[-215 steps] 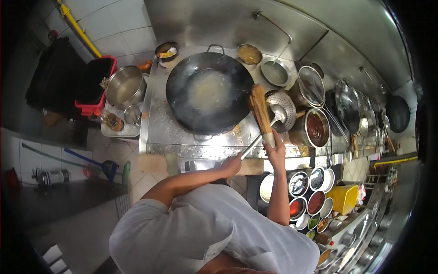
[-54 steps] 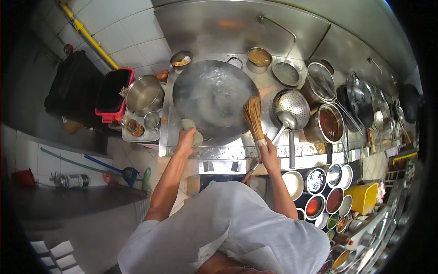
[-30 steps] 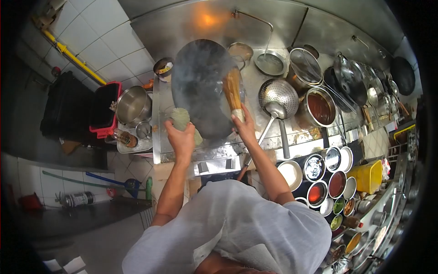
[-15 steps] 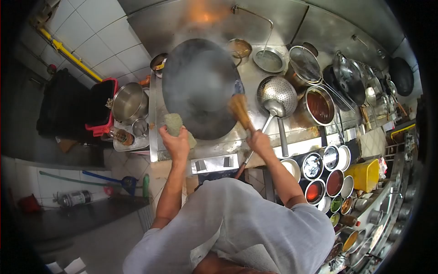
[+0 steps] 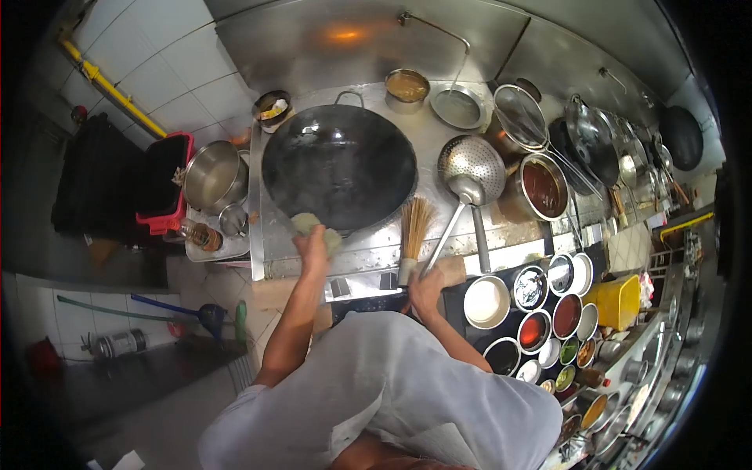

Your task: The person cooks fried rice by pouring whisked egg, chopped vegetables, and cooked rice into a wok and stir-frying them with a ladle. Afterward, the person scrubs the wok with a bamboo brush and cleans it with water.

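Note:
A dark wok (image 5: 341,168) sits on the steel stove with a little steam over it. My left hand (image 5: 312,251) is closed on a greenish cloth (image 5: 315,228) at the wok's near rim. My right hand (image 5: 425,291) is closed around the end of the ladle's long handle (image 5: 445,237). The ladle's bowl (image 5: 468,190) rests on a perforated strainer (image 5: 471,164). Just left of my right hand, a bamboo brush (image 5: 413,231) lies at the stove's front edge, bristles pointing away from me.
Right of the strainer stands a pot of dark red sauce (image 5: 544,186). Several seasoning containers (image 5: 486,302) are at the front right. Behind the wok are a bowl of brownish liquid (image 5: 407,86) and a tap (image 5: 439,25). A steel pot (image 5: 215,177) stands at left.
The wok, earlier tilted up and steaming heavily, now lies level with less steam. My right hand has moved back from the wok, released the brush and taken the ladle handle.

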Tool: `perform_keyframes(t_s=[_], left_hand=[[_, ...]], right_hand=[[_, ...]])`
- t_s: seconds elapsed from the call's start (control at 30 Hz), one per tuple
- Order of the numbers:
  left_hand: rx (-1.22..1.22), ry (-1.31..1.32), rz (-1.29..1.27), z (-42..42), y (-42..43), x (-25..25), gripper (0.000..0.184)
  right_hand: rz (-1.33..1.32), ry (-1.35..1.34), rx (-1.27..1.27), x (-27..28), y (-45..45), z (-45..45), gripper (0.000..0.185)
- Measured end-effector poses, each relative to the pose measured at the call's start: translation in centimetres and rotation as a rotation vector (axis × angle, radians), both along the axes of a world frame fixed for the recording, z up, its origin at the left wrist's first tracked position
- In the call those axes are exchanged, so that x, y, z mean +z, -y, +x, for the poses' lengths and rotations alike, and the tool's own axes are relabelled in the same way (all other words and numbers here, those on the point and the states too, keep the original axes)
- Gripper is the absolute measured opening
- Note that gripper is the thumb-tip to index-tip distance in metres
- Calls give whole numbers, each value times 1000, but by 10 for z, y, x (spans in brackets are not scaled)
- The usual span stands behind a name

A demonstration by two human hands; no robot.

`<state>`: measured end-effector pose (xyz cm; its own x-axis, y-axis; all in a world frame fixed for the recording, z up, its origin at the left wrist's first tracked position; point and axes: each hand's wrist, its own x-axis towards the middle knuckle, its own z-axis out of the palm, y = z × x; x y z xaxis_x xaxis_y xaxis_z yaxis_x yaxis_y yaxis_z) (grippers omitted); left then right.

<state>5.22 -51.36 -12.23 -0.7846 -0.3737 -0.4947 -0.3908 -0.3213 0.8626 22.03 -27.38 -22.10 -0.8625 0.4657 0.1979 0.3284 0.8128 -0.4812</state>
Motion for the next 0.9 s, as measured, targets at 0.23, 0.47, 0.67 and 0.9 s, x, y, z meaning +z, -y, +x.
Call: perform_keyframes(t_s=[0.23,0.47,0.67,0.9], left_hand=[[-14,49,130,-6,-56,-15,63],[-254,203,262,-12,-38,-40,65],[-271,177,321,18,10,-7,31],[-428,76,291,52,62,-29,28]], right_hand=[[-1597,369,-524,5,6,37,58],[-755,-41,-406,66,-12,49,18],[-948,-153,-448,187,-46,61,11],[-904,-201,-382,224,-104,52,18]])
